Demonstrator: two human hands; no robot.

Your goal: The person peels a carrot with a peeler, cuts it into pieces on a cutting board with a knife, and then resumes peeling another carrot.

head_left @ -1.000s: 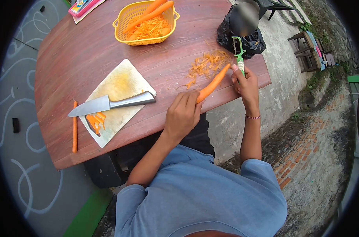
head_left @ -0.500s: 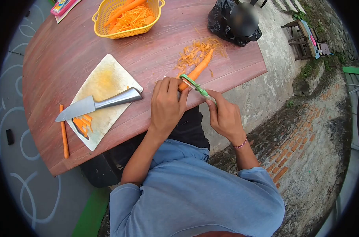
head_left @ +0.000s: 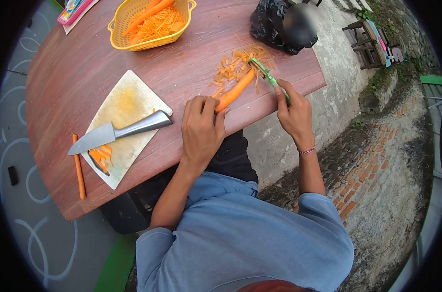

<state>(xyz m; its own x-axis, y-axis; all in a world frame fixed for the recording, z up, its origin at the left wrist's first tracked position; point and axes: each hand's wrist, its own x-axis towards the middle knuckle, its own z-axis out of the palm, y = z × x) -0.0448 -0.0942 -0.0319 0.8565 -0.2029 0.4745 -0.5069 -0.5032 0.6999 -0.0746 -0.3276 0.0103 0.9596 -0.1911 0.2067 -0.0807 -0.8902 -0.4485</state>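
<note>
We look down on a reddish wooden table (head_left: 85, 63) that fills the upper left of the frame, with a grey wall and brick ground off to the right. On the table's left part lies a pale cutting board (head_left: 128, 104), and a big knife (head_left: 116, 132) rests flat across its lower half, blade pointing to the left edge, above a few orange carrot strips (head_left: 100, 155). At the top of the frame sits a yellow basket (head_left: 116, 36) holding whole carrots and shreds, and a black bag (head_left: 267, 22) lies at the top right corner of the table. A thin carrot stick (head_left: 78, 168) lies on the wood just left of the board. Near the table's right edge, our left hand (head_left: 201, 134) is closed over the thick end of a carrot (head_left: 235, 91), which slants up and to the right with its tip in a heap of orange peelings (head_left: 235, 65). Our right hand (head_left: 294, 114) is wrapped around the handle of a green peeler (head_left: 265, 75), whose head lies at the carrot's far tip; whether the blade actually touches it we cannot quite tell from here. Both hands sit just above the centre of the frame, near each other.
</note>
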